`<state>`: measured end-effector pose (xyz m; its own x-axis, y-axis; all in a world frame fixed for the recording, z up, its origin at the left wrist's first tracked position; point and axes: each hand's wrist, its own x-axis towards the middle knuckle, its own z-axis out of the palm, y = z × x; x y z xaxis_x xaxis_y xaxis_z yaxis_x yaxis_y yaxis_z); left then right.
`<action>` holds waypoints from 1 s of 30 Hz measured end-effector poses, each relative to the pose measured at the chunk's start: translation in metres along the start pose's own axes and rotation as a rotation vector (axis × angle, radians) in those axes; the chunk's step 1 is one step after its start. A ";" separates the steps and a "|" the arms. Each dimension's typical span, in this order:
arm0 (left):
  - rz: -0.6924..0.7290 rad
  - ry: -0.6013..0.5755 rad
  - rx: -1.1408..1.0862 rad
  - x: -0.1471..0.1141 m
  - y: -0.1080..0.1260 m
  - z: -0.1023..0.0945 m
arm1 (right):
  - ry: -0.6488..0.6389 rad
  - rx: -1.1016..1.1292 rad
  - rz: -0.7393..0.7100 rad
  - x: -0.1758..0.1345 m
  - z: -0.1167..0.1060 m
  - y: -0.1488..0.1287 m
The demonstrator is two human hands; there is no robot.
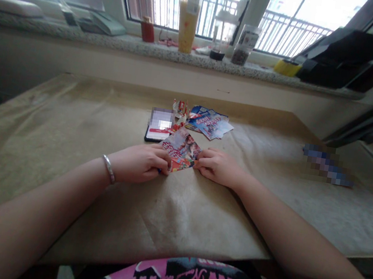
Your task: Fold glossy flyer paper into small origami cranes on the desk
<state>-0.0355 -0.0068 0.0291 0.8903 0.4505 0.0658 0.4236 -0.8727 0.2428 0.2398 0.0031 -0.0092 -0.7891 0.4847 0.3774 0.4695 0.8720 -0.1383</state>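
A colourful printed paper sheet [182, 147], red and grey with pictures and lettering, lies at an angle on the table between my hands. My left hand [145, 163], with a silver bangle at its wrist, grips the sheet's lower left edge with bent fingers. On the other side my right hand [216, 165] pinches the right corner between thumb and fingers. Just beyond the sheet is a phone [157, 128] with a lit screen. Crumpled red and white wrappers [180, 110] lie beside it, touching or close to a fanned pile of blue printed sheets [210, 123].
A tan cover [77, 136] spreads over the table, slightly wrinkled. At the right lies a blurred blue strip-like item [325, 166]. Along the granite windowsill [116, 43] stand a tall cup of yellow drink [186, 21], a clear cup [220, 36], a jar [245, 47] and a black bag [337, 59].
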 end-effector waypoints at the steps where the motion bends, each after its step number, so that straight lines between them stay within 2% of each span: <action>1: -0.004 -0.001 -0.005 -0.001 -0.001 0.000 | 0.000 0.001 -0.002 0.000 0.000 0.000; 19: 0.030 -0.022 -0.091 -0.014 -0.014 -0.011 | -0.025 0.028 0.046 0.002 -0.001 0.002; 26: 0.004 -0.059 -0.144 -0.020 -0.025 -0.011 | -0.062 0.078 0.118 -0.002 -0.009 0.008; 30: -0.012 -0.040 -0.211 -0.021 -0.033 -0.007 | -0.077 0.091 0.151 -0.004 -0.015 0.011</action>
<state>-0.0688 0.0138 0.0266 0.8932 0.4490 0.0240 0.3937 -0.8066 0.4409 0.2540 0.0094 0.0014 -0.7422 0.6108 0.2757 0.5493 0.7902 -0.2718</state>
